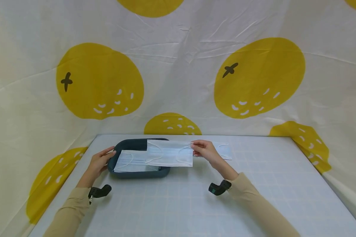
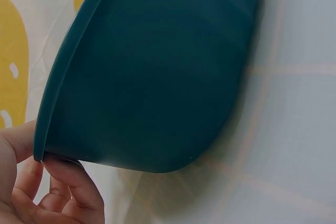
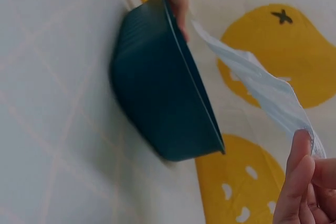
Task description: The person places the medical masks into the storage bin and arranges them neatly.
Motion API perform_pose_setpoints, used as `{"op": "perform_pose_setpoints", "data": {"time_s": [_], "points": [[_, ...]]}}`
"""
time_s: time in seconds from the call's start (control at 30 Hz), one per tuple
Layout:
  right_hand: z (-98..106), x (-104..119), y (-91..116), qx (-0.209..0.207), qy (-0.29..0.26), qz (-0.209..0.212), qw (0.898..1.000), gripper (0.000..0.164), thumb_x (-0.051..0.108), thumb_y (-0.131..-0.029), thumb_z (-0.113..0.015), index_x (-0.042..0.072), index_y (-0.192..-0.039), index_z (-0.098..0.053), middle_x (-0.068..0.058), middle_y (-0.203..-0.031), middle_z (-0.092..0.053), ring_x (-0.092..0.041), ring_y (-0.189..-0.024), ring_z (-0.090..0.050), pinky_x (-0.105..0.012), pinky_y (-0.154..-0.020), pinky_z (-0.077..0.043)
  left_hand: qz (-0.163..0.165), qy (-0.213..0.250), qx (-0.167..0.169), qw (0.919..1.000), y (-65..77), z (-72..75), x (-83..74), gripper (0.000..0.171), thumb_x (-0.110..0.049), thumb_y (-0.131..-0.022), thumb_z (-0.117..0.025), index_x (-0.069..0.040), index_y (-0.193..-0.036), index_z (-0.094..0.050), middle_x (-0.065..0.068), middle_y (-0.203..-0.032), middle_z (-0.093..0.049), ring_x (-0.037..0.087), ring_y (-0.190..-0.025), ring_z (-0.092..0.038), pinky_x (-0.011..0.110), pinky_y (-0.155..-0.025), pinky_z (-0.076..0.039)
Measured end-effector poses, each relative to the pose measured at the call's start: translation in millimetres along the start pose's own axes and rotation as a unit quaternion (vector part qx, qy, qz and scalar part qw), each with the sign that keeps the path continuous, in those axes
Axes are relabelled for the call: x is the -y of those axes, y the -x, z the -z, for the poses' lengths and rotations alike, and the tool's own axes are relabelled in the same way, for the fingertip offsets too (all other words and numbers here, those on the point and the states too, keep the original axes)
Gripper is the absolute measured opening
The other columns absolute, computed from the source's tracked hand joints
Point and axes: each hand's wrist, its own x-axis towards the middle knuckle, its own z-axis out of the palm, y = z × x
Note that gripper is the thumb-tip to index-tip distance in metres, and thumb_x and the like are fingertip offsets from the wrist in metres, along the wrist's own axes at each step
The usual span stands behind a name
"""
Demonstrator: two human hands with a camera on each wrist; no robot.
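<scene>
A dark teal plastic basin [image 1: 139,175] stands on the table at the left, and my left hand [image 1: 99,162] pinches its left rim between thumb and fingers. Inside the basin lie pale blue face masks [image 1: 130,161] with white ear loops. My right hand [image 1: 206,150] pinches another face mask [image 1: 169,154] by its right end. That mask hangs in the air, its left part over the basin's right side; the right wrist view shows it edge-on, above the rim. Behind the right hand, a further face mask [image 1: 225,150] lies on the table, partly hidden.
The table [image 1: 178,204] has a pale checked cover. A white curtain [image 1: 178,75] printed with yellow fruit hangs behind it and at both sides. Black wrist cameras [image 1: 220,187] sit on both forearms.
</scene>
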Motion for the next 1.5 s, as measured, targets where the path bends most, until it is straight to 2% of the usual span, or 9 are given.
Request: {"op": "perform_pose_setpoints", "data": {"time_s": [0.3,0.47,0.77,1.0,1.27,1.5], "points": [[-31,7,-5,0.014,-0.012,-0.009,1.0,0.032,0.014,-0.095,-0.059,-0.004,-0.121,-0.061,0.0,-0.082,-0.068,-0.013,-0.068,-0.062,-0.016,-0.063,-0.052,-0.001,0.003,0.002,1.0,2.6,3.5,-2.6,0.064,-0.044,-0.095,-0.055,-0.017,-0.15,-0.034,0.015,-0.151,-0.037,0.015,-0.101,-0.049,0.018,-0.072,-0.047],[-47,9,-11,0.017,-0.016,-0.014,1.0,0.031,0.014,-0.094,-0.061,-0.002,-0.12,-0.063,-0.002,-0.086,-0.069,-0.015,-0.069,-0.063,-0.016,-0.063,-0.053,0.003,0.004,-0.002,1.0,1.8,2.9,-2.5,0.065,-0.044,-0.095,-0.056,-0.017,-0.15,-0.035,0.016,-0.152,-0.036,0.016,-0.104,-0.05,0.019,-0.073,-0.047],[-67,15,-17,0.03,-0.017,0.012,0.999,0.029,0.012,-0.094,-0.061,-0.004,-0.118,-0.064,-0.007,-0.088,-0.07,-0.009,-0.064,-0.061,-0.017,-0.062,-0.053,0.01,0.016,0.0,0.9998,-0.7,1.8,-1.4,0.062,-0.041,-0.096,-0.055,-0.018,-0.15,-0.034,0.016,-0.154,-0.033,0.024,-0.115,-0.047,0.027,-0.087,-0.046],[-80,15,-31,0.023,-0.014,0.015,1.0,0.027,0.013,-0.093,-0.063,-0.002,-0.115,-0.066,-0.01,-0.09,-0.071,-0.006,-0.062,-0.06,-0.017,-0.061,-0.053,0.009,0.019,0.003,0.9998,1.8,2.3,-2.3,0.063,-0.039,-0.095,-0.057,-0.016,-0.149,-0.035,0.015,-0.153,-0.035,0.019,-0.107,-0.049,0.02,-0.075,-0.046],[-92,21,-36,0.046,-0.003,0.014,0.999,0.029,0.014,-0.095,-0.06,-0.002,-0.118,-0.064,-0.013,-0.096,-0.07,-0.004,-0.064,-0.06,-0.018,-0.066,-0.054,0.015,0.024,-0.008,0.9996,1.2,0.6,-2.3,0.061,-0.039,-0.095,-0.058,-0.018,-0.148,-0.038,0.014,-0.15,-0.039,0.017,-0.104,-0.05,0.02,-0.075,-0.046],[-102,22,-38,0.053,0.002,0.015,0.998,0.028,0.015,-0.095,-0.06,-0.001,-0.118,-0.064,-0.015,-0.097,-0.07,-0.007,-0.067,-0.062,-0.019,-0.067,-0.055,0.004,0.02,-0.006,0.9998,1.2,-0.2,-1.9,0.062,-0.041,-0.095,-0.058,-0.017,-0.148,-0.037,0.016,-0.148,-0.04,0.015,-0.101,-0.051,0.019,-0.075,-0.047]]}}
